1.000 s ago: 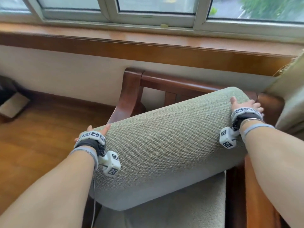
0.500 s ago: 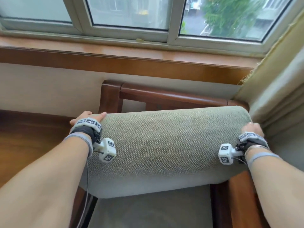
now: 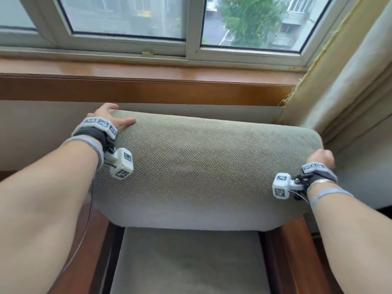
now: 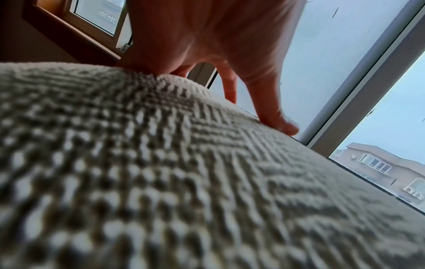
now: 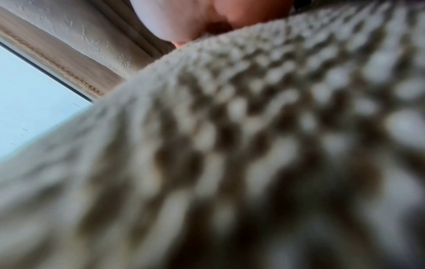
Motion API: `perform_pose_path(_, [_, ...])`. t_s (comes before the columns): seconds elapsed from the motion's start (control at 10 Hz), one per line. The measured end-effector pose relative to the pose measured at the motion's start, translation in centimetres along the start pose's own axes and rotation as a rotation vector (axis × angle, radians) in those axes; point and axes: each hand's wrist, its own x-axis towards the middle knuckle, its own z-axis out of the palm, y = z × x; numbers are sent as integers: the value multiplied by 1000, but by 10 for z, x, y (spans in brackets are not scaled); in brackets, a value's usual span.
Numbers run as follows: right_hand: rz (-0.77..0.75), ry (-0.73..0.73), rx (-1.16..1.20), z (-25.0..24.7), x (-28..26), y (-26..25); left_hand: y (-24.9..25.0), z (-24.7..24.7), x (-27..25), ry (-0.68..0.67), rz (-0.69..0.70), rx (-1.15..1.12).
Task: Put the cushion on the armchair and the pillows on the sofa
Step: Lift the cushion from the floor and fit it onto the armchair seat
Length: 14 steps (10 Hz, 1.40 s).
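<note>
The cushion (image 3: 203, 166) stands on edge against the back of the armchair (image 3: 297, 251), lower edge over the seat, top edge just under the window sill (image 3: 148, 90), probably being seated as the backrest. The left hand (image 3: 106, 117) lies at its upper left corner, fingers (image 4: 273, 116) straight and spread over the weave, seemingly pressing it back. The right hand (image 3: 321, 158) sits at the right end beside the curtain (image 3: 350, 92), fingers wrapped round that edge to steer it.
</note>
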Motion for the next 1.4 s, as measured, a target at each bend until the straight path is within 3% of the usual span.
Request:
perform_pose_path(0.1, [5, -67, 273, 15, 7, -17, 0, 6, 16, -5, 1, 6])
perform_pose_path(0.2, [-19, -58, 198, 32, 10, -16, -8, 21, 30, -27, -9, 55])
perform_pose_path(0.3, [-2, 135, 18, 54, 19, -5, -15, 42, 44, -21, -36, 83])
perform_pose_path(0.5, [-66, 88, -259, 97, 63, -14, 7, 68, 101, -69, 39, 282])
perform_pose_path(0.6, [-95, 88, -406, 114, 71, -19, 0, 92, 162, -109, 100, 450])
perform_pose_path(0.7, [-107, 64, -492, 125, 80, -23, -35, 135, 262, -132, 104, 485])
perform_pose_path(0.8, [-104, 49, -550, 133, 90, -27, 10, 131, 216, -139, 19, 535])
perform_pose_path(0.9, [-107, 50, -582, 141, 97, -29, 31, 112, 179, -148, 40, 651])
perform_pose_path(1.0, [-108, 60, -611, 142, 98, -31, 31, 105, 178, -155, 66, 634])
perform_pose_path(1.2, [-100, 50, -786, 146, 63, -49, 53, 81, 111, -208, 146, 704])
perform_pose_path(1.3, [-156, -118, -876, 159, 28, -63, 84, 92, 57, -401, 190, 592])
perform_pose_path(1.4, [-224, -211, -845, 173, -11, -76, 102, 110, 21, -485, 212, 591])
